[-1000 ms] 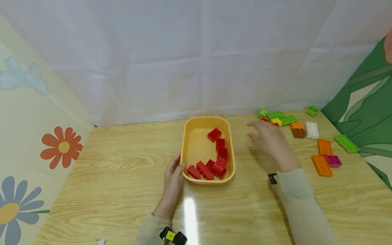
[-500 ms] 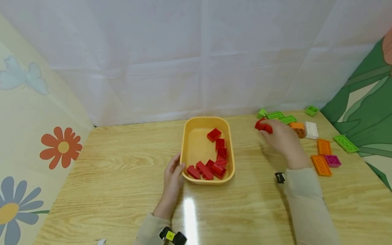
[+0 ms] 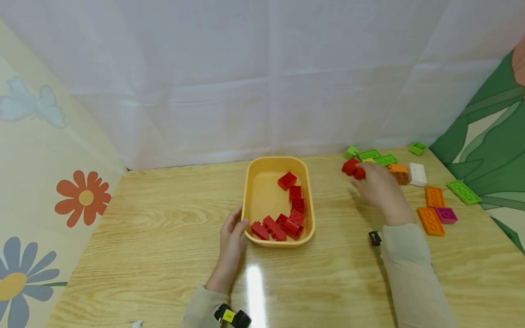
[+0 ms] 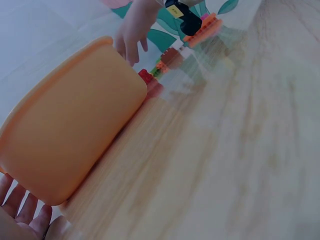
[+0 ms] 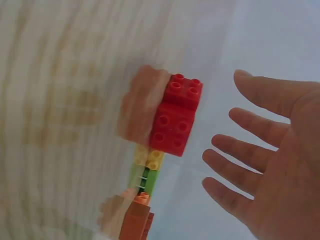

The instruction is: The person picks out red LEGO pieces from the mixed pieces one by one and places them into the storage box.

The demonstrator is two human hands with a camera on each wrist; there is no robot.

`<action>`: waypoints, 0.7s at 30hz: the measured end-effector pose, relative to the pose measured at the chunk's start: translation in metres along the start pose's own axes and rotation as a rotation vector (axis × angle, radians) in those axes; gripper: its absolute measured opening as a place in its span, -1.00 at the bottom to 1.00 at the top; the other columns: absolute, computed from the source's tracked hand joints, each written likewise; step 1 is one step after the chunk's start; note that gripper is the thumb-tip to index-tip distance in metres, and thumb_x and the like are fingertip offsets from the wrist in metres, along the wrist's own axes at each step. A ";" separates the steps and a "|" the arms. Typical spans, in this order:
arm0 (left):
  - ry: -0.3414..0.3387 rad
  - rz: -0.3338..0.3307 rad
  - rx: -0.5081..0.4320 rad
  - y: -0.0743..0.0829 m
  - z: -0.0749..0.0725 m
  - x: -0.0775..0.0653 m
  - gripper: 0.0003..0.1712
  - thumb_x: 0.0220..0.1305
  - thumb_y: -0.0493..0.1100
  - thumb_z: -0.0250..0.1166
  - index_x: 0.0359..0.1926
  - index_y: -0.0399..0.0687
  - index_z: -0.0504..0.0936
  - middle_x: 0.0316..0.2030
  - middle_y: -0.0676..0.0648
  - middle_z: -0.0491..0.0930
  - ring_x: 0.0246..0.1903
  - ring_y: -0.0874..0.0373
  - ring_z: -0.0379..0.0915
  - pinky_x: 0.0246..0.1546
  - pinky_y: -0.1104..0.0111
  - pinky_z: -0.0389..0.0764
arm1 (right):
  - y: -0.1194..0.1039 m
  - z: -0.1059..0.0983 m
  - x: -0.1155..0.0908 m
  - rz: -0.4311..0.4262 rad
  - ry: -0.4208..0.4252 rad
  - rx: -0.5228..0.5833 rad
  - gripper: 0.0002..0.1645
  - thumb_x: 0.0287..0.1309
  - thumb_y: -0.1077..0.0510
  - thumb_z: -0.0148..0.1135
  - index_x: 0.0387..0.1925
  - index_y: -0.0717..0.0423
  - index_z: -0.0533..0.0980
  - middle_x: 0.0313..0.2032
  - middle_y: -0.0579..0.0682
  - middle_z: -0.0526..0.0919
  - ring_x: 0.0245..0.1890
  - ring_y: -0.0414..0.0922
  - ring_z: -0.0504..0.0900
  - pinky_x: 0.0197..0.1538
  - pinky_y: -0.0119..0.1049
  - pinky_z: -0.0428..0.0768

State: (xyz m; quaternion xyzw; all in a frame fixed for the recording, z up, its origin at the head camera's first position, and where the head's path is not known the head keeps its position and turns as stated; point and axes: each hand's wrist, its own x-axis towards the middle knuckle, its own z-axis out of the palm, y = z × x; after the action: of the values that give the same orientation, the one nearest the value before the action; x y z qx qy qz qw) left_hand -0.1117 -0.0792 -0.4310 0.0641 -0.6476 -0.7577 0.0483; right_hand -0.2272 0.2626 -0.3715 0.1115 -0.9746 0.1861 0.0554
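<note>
My left hand point(image 3: 230, 237) holds the near left side of a yellow plastic bin point(image 3: 246, 196), thumb at its rim. In the left wrist view, curled fingers point(image 4: 30, 207) lie along the bin's lower end. Several red toy building bricks point(image 3: 274, 228) lie inside, mostly right and near. Beyond the bin, my right hand point(image 3: 379, 189) pinches a red brick point(image 3: 359, 173) in the head view, beside another red brick point(image 3: 350, 166). The right wrist view differs: there my right hand point(image 5: 280, 150) has its fingers spread, apart from two stepped red bricks point(image 5: 175, 117).
Green bricks point(image 3: 385, 160) and a yellow brick point(image 3: 369, 160) lie behind the right hand. Farther right are a brown-orange brick point(image 3: 398, 174), a white brick point(image 3: 417, 175), orange plates point(image 3: 430, 222), a magenta brick point(image 3: 446, 215) and a green plate point(image 3: 464, 192). A white cloth point(image 3: 205, 91) hangs behind.
My right hand has gone from spread fingers left of the red bricks to the right, with thumb and fingers coming round a red brick. The left hand and bin stay put.
</note>
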 end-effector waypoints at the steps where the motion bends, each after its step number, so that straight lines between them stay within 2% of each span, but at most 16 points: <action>1: 0.000 0.001 0.001 0.000 0.000 0.000 -0.49 0.32 -0.25 0.02 0.30 -0.17 0.34 0.33 -0.20 0.33 0.25 0.02 0.28 0.33 0.03 0.28 | 0.002 0.001 0.000 -0.003 -0.004 0.002 -0.47 0.17 0.14 0.14 0.06 0.47 0.39 -0.02 0.49 0.50 -0.04 0.38 0.43 0.00 0.32 0.44; 4: 0.004 0.006 0.008 -0.001 0.000 0.001 -0.49 0.32 -0.25 0.03 0.29 -0.18 0.35 0.33 -0.20 0.35 0.25 0.02 0.28 0.33 0.03 0.28 | 0.007 0.003 0.001 0.004 -0.027 0.002 -0.40 0.17 0.13 0.13 0.12 0.50 0.34 0.04 0.53 0.45 0.02 0.43 0.36 0.06 0.37 0.38; 9: 0.003 0.003 0.004 -0.001 0.001 0.001 -0.49 0.32 -0.25 0.03 0.29 -0.18 0.35 0.33 -0.20 0.35 0.25 0.02 0.29 0.32 0.02 0.30 | 0.014 0.008 0.003 0.032 -0.105 0.007 -0.22 0.18 0.08 0.11 0.26 0.55 0.15 0.24 0.64 0.18 0.21 0.52 0.07 0.27 0.43 0.10; 14: 0.000 0.001 -0.005 -0.001 0.001 0.001 -0.49 0.32 -0.25 0.03 0.30 -0.18 0.34 0.33 -0.21 0.33 0.25 0.01 0.28 0.32 0.01 0.31 | 0.017 0.010 0.003 0.030 -0.138 0.007 -0.20 0.20 0.07 0.10 0.27 0.55 0.12 0.23 0.62 0.21 0.22 0.50 0.07 0.30 0.40 0.06; 21: -0.001 -0.005 0.002 -0.001 0.000 0.001 -0.48 0.32 -0.26 0.03 0.30 -0.19 0.33 0.34 -0.23 0.32 0.25 -0.02 0.28 0.31 -0.01 0.32 | 0.015 0.009 0.000 0.057 -0.168 0.021 -0.16 0.24 0.03 0.06 0.31 0.53 0.06 0.24 0.64 0.13 0.22 0.52 0.00 0.27 0.44 0.08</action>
State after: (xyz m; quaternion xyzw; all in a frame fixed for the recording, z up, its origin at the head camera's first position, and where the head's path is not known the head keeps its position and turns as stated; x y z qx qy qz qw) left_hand -0.1129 -0.0791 -0.4324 0.0651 -0.6481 -0.7573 0.0460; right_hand -0.2311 0.2726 -0.3845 0.0994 -0.9766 0.1876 -0.0332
